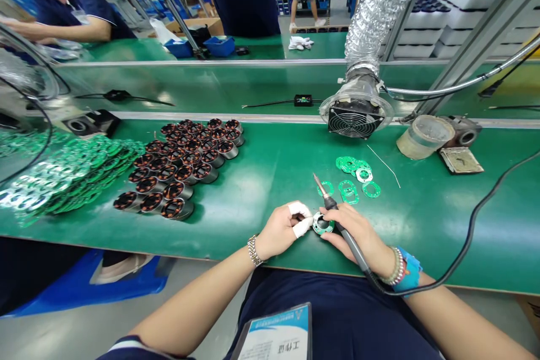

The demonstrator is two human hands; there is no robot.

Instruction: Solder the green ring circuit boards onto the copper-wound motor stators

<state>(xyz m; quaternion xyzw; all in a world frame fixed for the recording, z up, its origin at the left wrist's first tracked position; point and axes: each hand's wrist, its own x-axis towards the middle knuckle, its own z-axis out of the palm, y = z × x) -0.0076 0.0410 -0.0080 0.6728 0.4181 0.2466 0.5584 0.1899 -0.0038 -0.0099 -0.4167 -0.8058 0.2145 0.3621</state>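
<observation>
Near the front of the tabletop (261,180), the left hand (280,229) pinched one edge of the ring (324,230); the right hand (363,232), its grip holding the iron (351,243), pinched the opposite edge.

Table (274,163) grn; held ring PCB (317,228) grn & wht, loose PCBs (346,164) grn, one ring (359,172) wht. Stators (179,208) blk w/ copper-orange tops, slvr sides. Solder iron (352,246) dk gry/blk, cord (468,239) blk. Finger covers (301,228) wht; wristband (408,277) brt blue. Duct (375,11) crinkly slvr; fan (352,122) blk, concentric-ring grille.
</observation>
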